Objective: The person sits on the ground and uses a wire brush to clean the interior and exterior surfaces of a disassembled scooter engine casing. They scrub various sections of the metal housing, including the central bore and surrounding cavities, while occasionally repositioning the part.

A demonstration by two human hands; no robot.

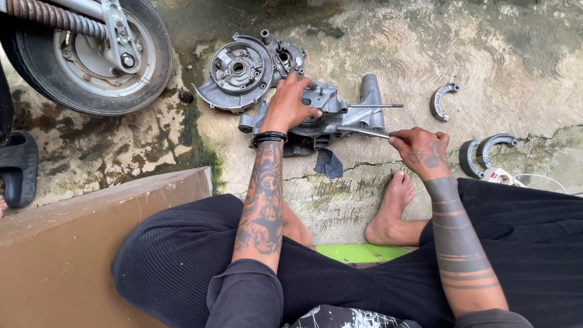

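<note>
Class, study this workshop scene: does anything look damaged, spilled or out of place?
Curved brake shoes lie scattered loose on the cracked, stained concrete floor, apart from the engine casing that the left hand steadies.
</note>
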